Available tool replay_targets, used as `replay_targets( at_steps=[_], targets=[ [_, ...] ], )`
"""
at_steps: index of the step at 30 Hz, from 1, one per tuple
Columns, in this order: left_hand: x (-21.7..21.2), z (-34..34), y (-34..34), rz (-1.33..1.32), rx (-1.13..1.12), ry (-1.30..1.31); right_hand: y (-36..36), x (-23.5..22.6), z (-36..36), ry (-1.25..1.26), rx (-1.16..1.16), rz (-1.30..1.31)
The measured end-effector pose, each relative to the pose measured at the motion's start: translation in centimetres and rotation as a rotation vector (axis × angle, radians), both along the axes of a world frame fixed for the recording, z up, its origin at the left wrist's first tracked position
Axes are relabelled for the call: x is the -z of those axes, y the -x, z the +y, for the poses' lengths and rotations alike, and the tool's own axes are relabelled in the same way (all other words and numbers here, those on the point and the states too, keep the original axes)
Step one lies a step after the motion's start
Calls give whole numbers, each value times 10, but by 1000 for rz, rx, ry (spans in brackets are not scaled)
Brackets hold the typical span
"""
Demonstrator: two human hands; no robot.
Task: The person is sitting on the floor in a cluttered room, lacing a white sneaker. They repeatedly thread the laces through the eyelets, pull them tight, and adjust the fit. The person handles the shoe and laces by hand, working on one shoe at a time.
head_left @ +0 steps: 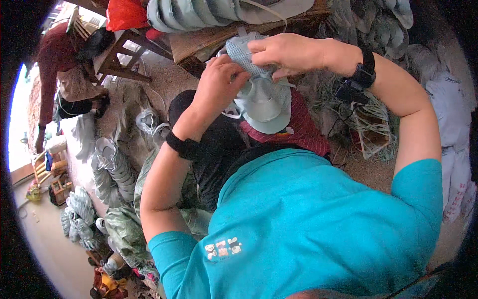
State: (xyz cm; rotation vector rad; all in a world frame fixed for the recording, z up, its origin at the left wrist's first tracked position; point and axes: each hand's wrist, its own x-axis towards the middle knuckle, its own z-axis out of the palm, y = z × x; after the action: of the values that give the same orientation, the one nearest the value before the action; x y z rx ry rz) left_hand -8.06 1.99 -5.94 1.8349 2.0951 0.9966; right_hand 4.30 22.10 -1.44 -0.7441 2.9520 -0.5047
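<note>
A pale grey-blue shoe upper (266,107) rests over my lap, its rounded toe toward my body. Its perforated tongue (239,54) stands up at the far end, between my hands. My left hand (219,82) is closed on the upper's left side, fingers curled, with the fingertips partly hidden. From the right, my right hand (286,54) pinches the tongue's edge with thumb and fingers. A white lace or strap (230,114) hangs by the upper's left side. Beneath the upper, a dark red cloth (303,122) covers my thigh.
A wooden bench (199,45) just beyond my hands bears a row of nested grey uppers (194,14) and a red bag (125,15). Stacked uppers (112,167) lie left on the floor. Bundled laces (371,124) sit right. Another person (64,65) bends at far left.
</note>
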Motion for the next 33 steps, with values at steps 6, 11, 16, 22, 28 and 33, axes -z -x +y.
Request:
replay_targets(
  at_steps=[6, 11, 16, 22, 28, 33],
  targets=[
    [6, 1, -23, -353, -285, -72, -7, 14, 6, 134, 22, 61],
    [-9, 8, -40, -879, -438, -190, -11, 5, 7, 127, 75, -26],
    [-23, 11, -43, 195, -65, -330, -10, -1, 8, 91, 49, -75],
    [-6, 7, -28, 192, 51, -267, -14, 11, 9, 116, 72, -26],
    [5, 2, -26, 393, 94, -196, -10, -1, 14, 178, 85, -199],
    [7, -3, -27, 434, 65, -182, -10, 3, 8, 203, 143, -162]
  ],
)
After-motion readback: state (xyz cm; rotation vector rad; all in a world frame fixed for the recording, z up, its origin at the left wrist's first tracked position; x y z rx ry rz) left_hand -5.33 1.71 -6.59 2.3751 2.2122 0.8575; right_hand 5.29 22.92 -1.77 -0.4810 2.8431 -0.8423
